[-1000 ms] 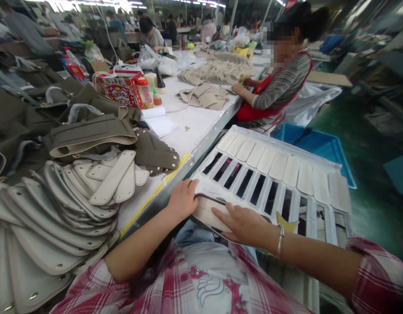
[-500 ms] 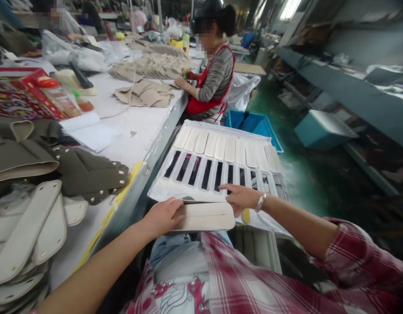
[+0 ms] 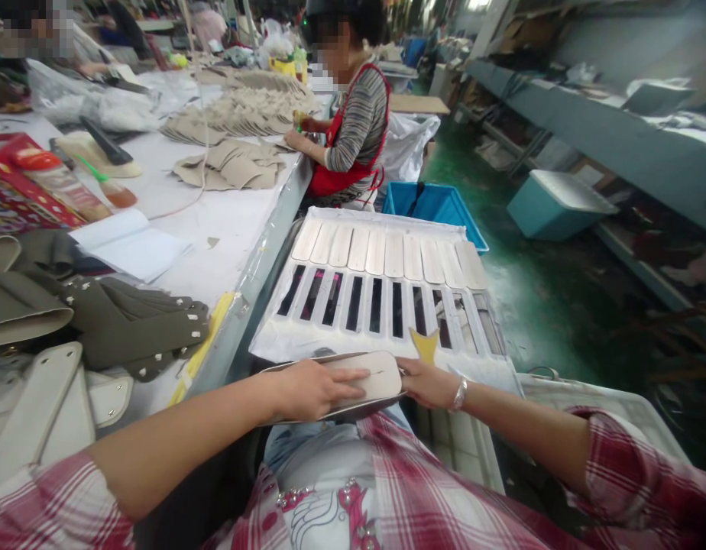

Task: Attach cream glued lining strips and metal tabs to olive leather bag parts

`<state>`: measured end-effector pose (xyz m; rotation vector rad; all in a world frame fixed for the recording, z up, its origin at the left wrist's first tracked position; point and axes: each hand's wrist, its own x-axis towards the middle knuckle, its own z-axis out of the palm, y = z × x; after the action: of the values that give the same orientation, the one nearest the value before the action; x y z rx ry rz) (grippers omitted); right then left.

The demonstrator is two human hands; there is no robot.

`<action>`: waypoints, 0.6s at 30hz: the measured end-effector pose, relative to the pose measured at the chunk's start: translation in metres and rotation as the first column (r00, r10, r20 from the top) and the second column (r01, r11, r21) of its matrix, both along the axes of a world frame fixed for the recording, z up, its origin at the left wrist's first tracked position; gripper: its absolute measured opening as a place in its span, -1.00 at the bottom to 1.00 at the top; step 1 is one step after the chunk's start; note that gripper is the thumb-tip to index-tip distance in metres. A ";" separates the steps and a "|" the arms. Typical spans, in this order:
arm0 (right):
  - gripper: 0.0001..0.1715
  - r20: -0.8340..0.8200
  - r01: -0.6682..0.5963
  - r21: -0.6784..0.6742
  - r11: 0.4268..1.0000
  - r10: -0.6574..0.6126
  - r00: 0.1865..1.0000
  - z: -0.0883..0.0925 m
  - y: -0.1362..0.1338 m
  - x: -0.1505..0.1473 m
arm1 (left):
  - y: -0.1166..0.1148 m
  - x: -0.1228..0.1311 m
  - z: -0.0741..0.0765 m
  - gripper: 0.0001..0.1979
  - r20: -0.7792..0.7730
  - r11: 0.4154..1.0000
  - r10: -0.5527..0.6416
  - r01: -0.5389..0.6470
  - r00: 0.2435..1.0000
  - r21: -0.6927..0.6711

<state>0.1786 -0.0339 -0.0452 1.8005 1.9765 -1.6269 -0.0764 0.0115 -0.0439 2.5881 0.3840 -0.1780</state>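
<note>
A long cream panel with a rounded end and a dark, raised edge lies across my lap, close to my body. My left hand rests on top of it, two fingers stretched out flat along the cream face; its thumb is hidden. At the panel's right end, my right hand grips the edge between thumb and fingers. A yellow forked piece sticks up just beyond my right hand. In front stands a white slotted frame, with a row of cream strips along its far side.
To the left is a white worktable with dark olive pieces and riveted cream straps. A co-worker in a red apron sits ahead, near a blue crate. A pale crate stands at right.
My left hand has slid right along the panel, fingers now stretched over its face. My right hand has drawn back from the slots onto the panel's end. The panel is tilted, and the yellow piece shows more.
</note>
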 end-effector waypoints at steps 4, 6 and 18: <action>-0.33 0.012 -0.004 0.058 0.998 0.003 1.000 0.006 0.000 0.003 | 0.001 0.000 0.006 -0.59 0.078 0.995 -0.026 0.033 0.997 -0.096; -0.33 0.016 -0.038 0.158 0.987 0.036 0.999 0.007 0.001 0.001 | -0.002 0.000 0.012 -0.59 0.065 0.994 -0.015 0.022 0.998 -0.109; -0.45 -0.595 0.425 -0.426 0.799 -0.601 0.534 -0.076 -0.015 0.024 | -0.015 0.004 0.009 -0.65 -0.030 0.992 -0.028 0.032 0.999 0.124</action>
<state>0.2030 -0.0487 -0.1210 1.9545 1.2864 -2.9940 -0.0724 -0.0039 -0.0351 2.7183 0.3775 -0.2068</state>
